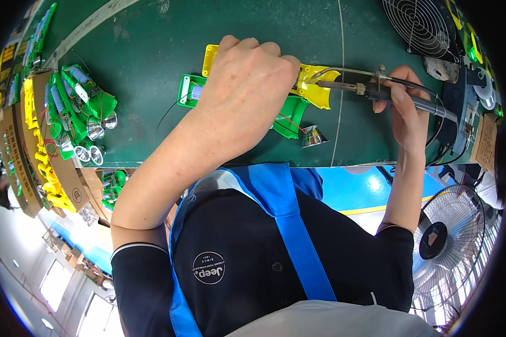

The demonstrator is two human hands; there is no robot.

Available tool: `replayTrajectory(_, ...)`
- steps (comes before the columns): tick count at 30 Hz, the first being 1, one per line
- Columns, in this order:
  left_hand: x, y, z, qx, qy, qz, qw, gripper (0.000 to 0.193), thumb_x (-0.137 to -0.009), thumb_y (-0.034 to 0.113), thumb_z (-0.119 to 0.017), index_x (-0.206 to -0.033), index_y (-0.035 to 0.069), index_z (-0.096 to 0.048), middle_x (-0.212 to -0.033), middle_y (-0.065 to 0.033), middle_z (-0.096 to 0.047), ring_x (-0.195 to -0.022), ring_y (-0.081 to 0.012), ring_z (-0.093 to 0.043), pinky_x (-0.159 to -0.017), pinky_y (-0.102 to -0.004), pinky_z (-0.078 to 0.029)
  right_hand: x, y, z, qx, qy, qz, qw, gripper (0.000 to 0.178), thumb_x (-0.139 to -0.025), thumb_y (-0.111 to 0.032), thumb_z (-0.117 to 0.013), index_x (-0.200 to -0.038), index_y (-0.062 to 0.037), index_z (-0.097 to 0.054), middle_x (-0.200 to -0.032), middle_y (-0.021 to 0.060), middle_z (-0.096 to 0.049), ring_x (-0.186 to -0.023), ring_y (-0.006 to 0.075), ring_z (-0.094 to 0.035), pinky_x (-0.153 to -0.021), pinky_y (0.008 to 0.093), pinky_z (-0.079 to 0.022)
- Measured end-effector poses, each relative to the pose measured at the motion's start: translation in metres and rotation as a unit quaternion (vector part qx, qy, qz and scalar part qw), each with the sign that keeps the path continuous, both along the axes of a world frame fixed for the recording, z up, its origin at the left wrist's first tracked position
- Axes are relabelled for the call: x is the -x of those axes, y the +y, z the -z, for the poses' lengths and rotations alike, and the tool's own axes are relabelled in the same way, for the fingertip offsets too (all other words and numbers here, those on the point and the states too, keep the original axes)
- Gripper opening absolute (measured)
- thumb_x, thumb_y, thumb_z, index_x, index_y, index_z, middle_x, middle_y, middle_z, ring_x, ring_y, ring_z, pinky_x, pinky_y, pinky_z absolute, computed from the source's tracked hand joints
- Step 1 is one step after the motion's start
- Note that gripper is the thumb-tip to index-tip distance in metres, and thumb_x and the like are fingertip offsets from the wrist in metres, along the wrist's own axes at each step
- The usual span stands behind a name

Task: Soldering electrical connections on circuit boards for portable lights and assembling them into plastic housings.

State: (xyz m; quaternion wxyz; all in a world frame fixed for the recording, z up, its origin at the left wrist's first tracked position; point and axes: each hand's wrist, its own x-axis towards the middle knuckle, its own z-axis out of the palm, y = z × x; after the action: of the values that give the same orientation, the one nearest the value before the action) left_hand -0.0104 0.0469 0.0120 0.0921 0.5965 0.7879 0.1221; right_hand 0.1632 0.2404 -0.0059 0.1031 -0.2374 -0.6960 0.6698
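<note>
My left hand (247, 92) is closed over a yellow plastic shell (319, 89), back of the hand up and fingertips hidden. The shell shows on both sides of the hand. Just nearer to me lies a green plastic shell (291, 118), partly under the hand, with a blue cell (197, 92) in its left end. A red wire runs from it to a silver cone reflector (314, 136). In my right hand (405, 106) is a soldering iron (399, 98) with a thin metal feed tube along it. Its tip points left, over the yellow shell's right end.
Several green shells (101, 105) with cells and reflectors are heaped on the left of the green bench (152, 33). Cardboard boxes (62, 146) with yellow shells stand beyond its left edge. At the right are a round fan grille (419, 25), solder spool (485, 92) and standing fan (450, 241).
</note>
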Motion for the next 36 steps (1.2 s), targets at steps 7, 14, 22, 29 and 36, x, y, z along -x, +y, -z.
replayTrajectory(7,0.000,0.000,0.002,-0.013,0.003,0.000,1.000,0.009,-0.080,0.009,-0.053,-0.075,0.005,-0.059,-0.071,-0.0089,-0.056,-0.074,-0.0267,-0.056,-0.074,-0.0388,-0.041,-0.004,-0.014,0.012,0.062,0.114,0.083,0.988,0.028,-0.088,-0.025,-0.052,-0.096,0.0021,-0.048,-0.075,0.0109,-0.053,-0.068,0.0166,-0.049,-0.066,0.0277,-0.039)
replayTrajectory(14,0.001,-0.003,0.005,-0.035,0.009,0.010,0.999,0.011,-0.081,0.011,-0.053,-0.076,0.004,-0.060,-0.072,-0.0098,-0.057,-0.073,-0.0282,-0.056,-0.073,-0.0390,-0.042,-0.008,-0.026,0.019,0.071,0.159,0.123,0.977,0.026,-0.091,-0.023,-0.047,-0.098,0.0011,-0.048,-0.074,0.0107,-0.053,-0.072,0.0171,-0.048,-0.071,0.0294,-0.037)
replayTrajectory(22,0.029,-0.074,-0.030,-0.100,0.147,-0.119,0.977,0.033,-0.067,0.033,-0.072,-0.081,0.009,-0.054,-0.075,-0.0050,-0.053,-0.075,-0.0244,-0.053,-0.065,-0.0366,-0.037,-0.009,-0.031,0.023,0.073,0.193,0.147,0.967,0.025,-0.091,-0.023,-0.047,-0.098,0.0007,-0.051,-0.079,0.0115,-0.054,-0.073,0.0177,-0.046,-0.072,0.0306,-0.036)
replayTrajectory(29,0.009,-0.133,-0.003,-0.104,-0.024,-0.185,0.977,0.017,-0.075,0.008,-0.066,-0.086,0.008,-0.054,-0.074,-0.0046,-0.057,-0.069,-0.0201,-0.055,-0.068,-0.0326,-0.038,0.008,-0.042,0.022,0.116,0.218,0.162,0.955,0.024,-0.089,-0.025,-0.050,-0.094,-0.0014,-0.052,-0.078,0.0092,-0.053,-0.075,0.0177,-0.043,-0.075,0.0310,-0.034)
replayTrajectory(36,0.022,-0.100,-0.015,-0.206,-0.263,-0.073,0.940,0.017,-0.074,-0.004,-0.064,-0.090,0.002,-0.061,-0.078,-0.0057,-0.059,-0.069,-0.0165,-0.056,-0.066,-0.0275,-0.043,-0.010,-0.049,0.022,0.105,0.197,0.155,0.962,0.024,-0.090,-0.024,-0.049,-0.095,-0.0009,-0.050,-0.077,0.0095,-0.051,-0.075,0.0182,-0.043,-0.075,0.0309,-0.034)
